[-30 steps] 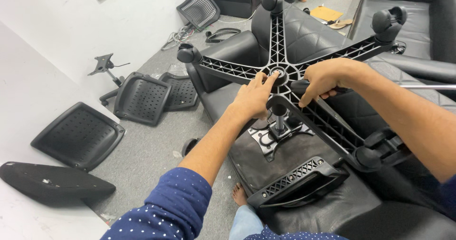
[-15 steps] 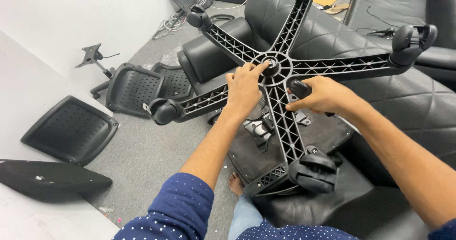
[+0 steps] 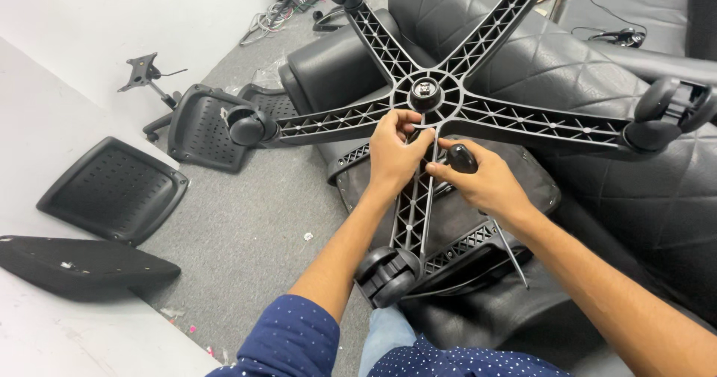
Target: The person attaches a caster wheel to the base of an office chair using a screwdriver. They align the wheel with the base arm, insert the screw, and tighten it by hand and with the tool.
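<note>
A black five-armed chair base (image 3: 515, 116) with caster wheels stands over the underside of an upturned black padded chair seat (image 3: 575, 63). My left hand (image 3: 394, 151) grips the base just below its round centre hub (image 3: 425, 91). My right hand (image 3: 482, 177) is closed on a black knob-ended lever (image 3: 461, 157) right beside the near arm of the base. A caster (image 3: 387, 275) sits at the end of that near arm, close to my body.
Black perforated plastic seat and back panels (image 3: 112, 189) (image 3: 203, 127) lie on the grey carpet at left, with a long black pad (image 3: 78, 261) near the white wall. A small metal bracket (image 3: 143, 72) and cables (image 3: 263, 20) lie further back.
The view has shifted and the base now sits with one arm pointing toward me. Both hands have drawn together below the hub; my right hand now holds the lever knob.
</note>
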